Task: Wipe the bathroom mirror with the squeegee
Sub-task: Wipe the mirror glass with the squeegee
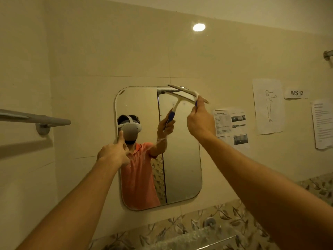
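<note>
So the right hand [199, 121] is wrapped tight around the blue grip of the squeegee [187, 93], fingers fully curled, arm stretched up and out. The white blade sits tilted at the top right corner of the mirror [182, 170], its left end up at the top edge and the right end sloping down past the mirror's right side. From this angle it looks pressed to the glass or right at it, can't say for sure it's touching along the whole blade. You can see the reflection of the same tool and hand just left of it in the glass.

The left hand [114, 153] is at the mirror's left edge, around mid height, with the thumb sticking up along the rim and the other fingers loosely curled. It's not holding anything as far as I can tell, and it seems to rest on or against the edge.

The mirror is a rounded rectangle on a beige tiled wall. A grey towel bar [36, 120] sticks out on the left. To the right of the mirror there are a few paper sheets taped up, one with a body outline drawing [268, 105], and a little label reading WS 12 [296, 92]. Leaf-pattern tiles [225, 217] run along the bottom.
</note>
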